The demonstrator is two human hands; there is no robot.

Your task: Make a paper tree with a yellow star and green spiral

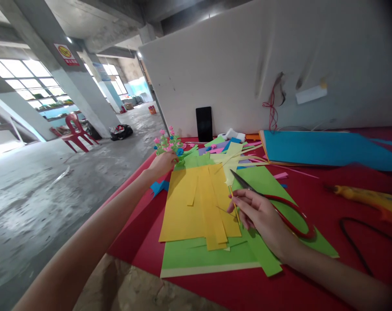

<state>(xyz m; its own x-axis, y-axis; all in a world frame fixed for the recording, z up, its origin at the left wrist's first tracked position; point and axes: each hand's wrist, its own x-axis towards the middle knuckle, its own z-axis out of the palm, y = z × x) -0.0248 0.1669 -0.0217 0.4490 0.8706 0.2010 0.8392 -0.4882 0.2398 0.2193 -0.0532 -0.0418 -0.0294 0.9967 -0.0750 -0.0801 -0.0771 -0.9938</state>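
Observation:
My left hand (pixel 165 162) reaches to the far left of the table. Its fingers are curled at the base of a small bunch of pink and blue paper flowers (pixel 170 140) on green stems; the exact grip is partly hidden. Between thumb and fingertips, my right hand (pixel 256 209) pinches a thin rolled yellow paper stick (pixel 235 206), which points up and slightly left. Red-handled scissors (pixel 304 220) lie partly behind that hand, their dark blades towards the pile of scraps. Beneath are a yellow paper sheet (pixel 179 216) with cut strips and green paper (pixel 212 261).
A black phone (pixel 204 124) leans against the white board behind. Blue sheets (pixel 325 149) are stacked at the back right. A yellow glue gun (pixel 364 196) with a dark cord lies on the right of the red table (pixel 140 242). Pale strips (pixel 233 157) and coloured scraps cover the back middle.

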